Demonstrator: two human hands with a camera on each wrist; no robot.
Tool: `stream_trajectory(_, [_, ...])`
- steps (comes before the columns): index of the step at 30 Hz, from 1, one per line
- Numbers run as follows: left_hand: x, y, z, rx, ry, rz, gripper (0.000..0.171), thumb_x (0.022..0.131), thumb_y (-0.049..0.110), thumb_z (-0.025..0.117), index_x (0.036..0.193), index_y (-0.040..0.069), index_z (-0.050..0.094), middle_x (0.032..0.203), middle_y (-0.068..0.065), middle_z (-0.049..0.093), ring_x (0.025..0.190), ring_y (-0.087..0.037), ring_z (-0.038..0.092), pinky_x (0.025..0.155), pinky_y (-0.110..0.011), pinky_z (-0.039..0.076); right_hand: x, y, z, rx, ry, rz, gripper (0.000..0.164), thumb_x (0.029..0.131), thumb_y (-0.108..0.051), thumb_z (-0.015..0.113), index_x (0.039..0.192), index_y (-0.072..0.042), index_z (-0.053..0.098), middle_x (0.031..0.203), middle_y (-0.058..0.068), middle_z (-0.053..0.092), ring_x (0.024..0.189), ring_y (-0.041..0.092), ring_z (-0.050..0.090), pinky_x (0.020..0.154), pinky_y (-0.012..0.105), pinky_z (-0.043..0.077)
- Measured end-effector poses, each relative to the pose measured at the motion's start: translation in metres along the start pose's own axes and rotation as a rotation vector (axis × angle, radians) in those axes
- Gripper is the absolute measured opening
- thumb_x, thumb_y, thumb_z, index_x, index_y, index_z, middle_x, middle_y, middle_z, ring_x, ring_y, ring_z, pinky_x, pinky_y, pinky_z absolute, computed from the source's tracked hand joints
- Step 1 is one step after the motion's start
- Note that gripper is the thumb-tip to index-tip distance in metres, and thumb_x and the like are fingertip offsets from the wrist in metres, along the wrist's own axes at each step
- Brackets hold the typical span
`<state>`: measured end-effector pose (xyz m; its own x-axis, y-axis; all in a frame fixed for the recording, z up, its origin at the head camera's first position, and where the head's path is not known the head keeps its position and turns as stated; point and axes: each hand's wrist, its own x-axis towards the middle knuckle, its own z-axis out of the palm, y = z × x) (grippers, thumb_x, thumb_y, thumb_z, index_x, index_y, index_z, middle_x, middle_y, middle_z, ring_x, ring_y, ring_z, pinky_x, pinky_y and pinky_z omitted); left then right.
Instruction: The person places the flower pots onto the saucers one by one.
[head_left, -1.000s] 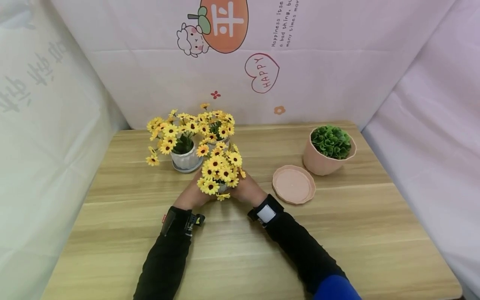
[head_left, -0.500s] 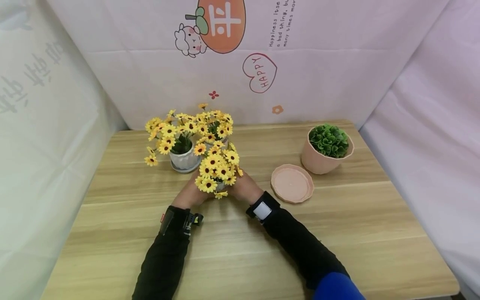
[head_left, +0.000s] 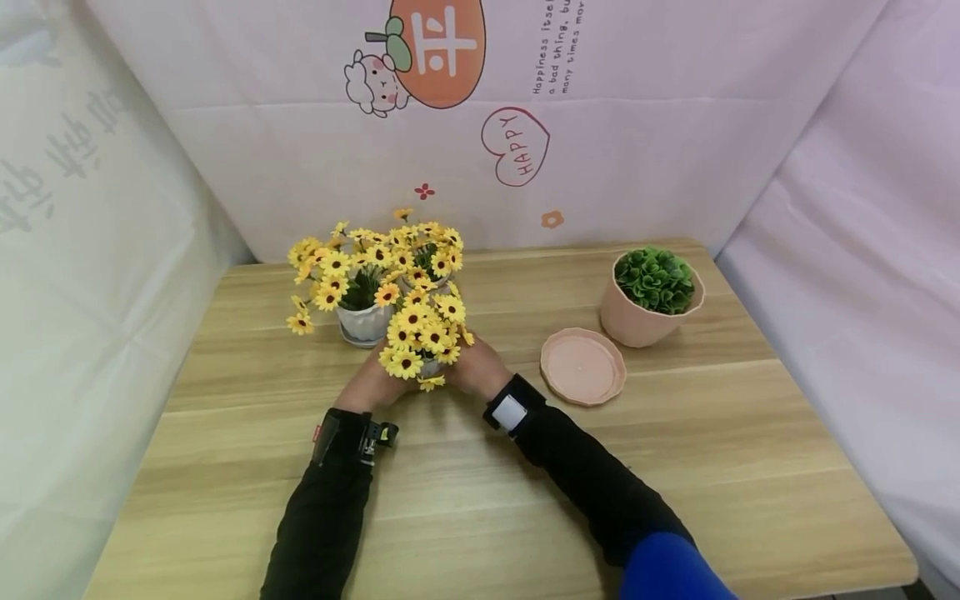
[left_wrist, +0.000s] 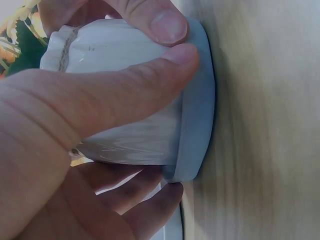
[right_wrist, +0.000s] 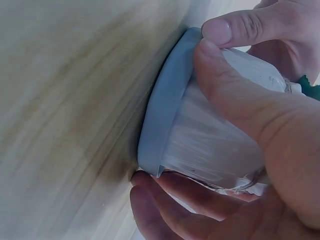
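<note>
Both hands hold a white ceramic flowerpot [left_wrist: 130, 142] of yellow daisies [head_left: 422, 333] on a blue-grey saucer [left_wrist: 199, 105]. My left hand [head_left: 372, 379] grips it from the left, thumb along the pot's side down to the saucer and fingers curled behind. From the right, my right hand [head_left: 478, 367] grips it the same way, and the thumb tips almost meet at the saucer's rim. The saucer sits on or very close to the wooden table. Just behind are two similar daisy pots: one white pot [head_left: 363, 323] at left, another with yellow flowers [head_left: 427, 250] farther back.
On the right stands a pink pot [head_left: 640, 317] with a green leafy plant [head_left: 655, 279]. A round pink saucer [head_left: 582, 367] lies in front of it. Printed white cloth [head_left: 637, 167] hangs behind and beside the wooden table [head_left: 675, 467].
Both hands have shifted a little to the left and slightly back, with the daisy pot and its saucer between them. The other pots and the pink saucer stay in place.
</note>
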<state>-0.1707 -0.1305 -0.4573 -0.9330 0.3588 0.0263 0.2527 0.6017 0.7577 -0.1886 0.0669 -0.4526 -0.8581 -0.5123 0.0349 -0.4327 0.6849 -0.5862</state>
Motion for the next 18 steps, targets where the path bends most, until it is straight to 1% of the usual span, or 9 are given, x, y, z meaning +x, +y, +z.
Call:
stream_trajectory(6, [0.0,-0.003,-0.006,0.013,0.006,-0.023,0.068,0.086,0.0,0.079,0.147,-0.002,0.052,0.143,-0.024,0.061,0.132,-0.04,0.06,0.116,-0.056,0.047,0.007,-0.003,0.003,-0.005,0.025,-0.007,0.061,0.095,-0.009,0.076,0.152,-0.006,0.054,0.152,0.019,0.06,0.137,0.035,0.061,0.115,0.045,0.052])
stream_trajectory(12, [0.0,-0.006,-0.009,0.037,0.005,-0.042,0.065,0.085,-0.001,0.078,0.146,-0.003,0.053,0.142,-0.024,0.062,0.131,-0.04,0.061,0.116,-0.056,0.047,0.014,-0.004,0.006,-0.059,0.024,-0.017,0.048,0.095,-0.004,0.074,0.141,-0.005,0.063,0.14,0.017,0.068,0.126,0.033,0.067,0.107,0.044,0.057])
stream_trajectory(15, [0.001,-0.008,-0.01,0.042,0.008,-0.047,0.064,0.085,-0.001,0.077,0.145,-0.003,0.054,0.14,-0.024,0.063,0.13,-0.04,0.061,0.115,-0.057,0.047,0.017,-0.006,0.007,-0.089,0.018,-0.016,0.042,0.096,-0.005,0.073,0.137,-0.005,0.065,0.137,0.017,0.069,0.123,0.033,0.068,0.104,0.044,0.058])
stream_trajectory(17, [0.002,-0.01,-0.011,0.048,0.007,-0.047,0.064,0.084,-0.001,0.077,0.144,-0.003,0.055,0.14,-0.024,0.063,0.13,-0.04,0.061,0.115,-0.057,0.047,0.018,-0.007,0.007,-0.099,0.008,0.003,0.041,0.097,-0.007,0.073,0.137,-0.005,0.065,0.136,0.017,0.069,0.122,0.033,0.068,0.103,0.045,0.059])
stream_trajectory(18, [0.003,-0.011,-0.012,0.051,0.007,-0.048,0.064,0.085,-0.001,0.077,0.144,-0.002,0.055,0.141,-0.024,0.063,0.131,-0.041,0.061,0.116,-0.057,0.047,0.022,0.0,0.011,-0.108,0.017,0.0,0.04,0.097,-0.01,0.073,0.137,-0.007,0.066,0.135,0.015,0.07,0.12,0.031,0.069,0.102,0.043,0.06])
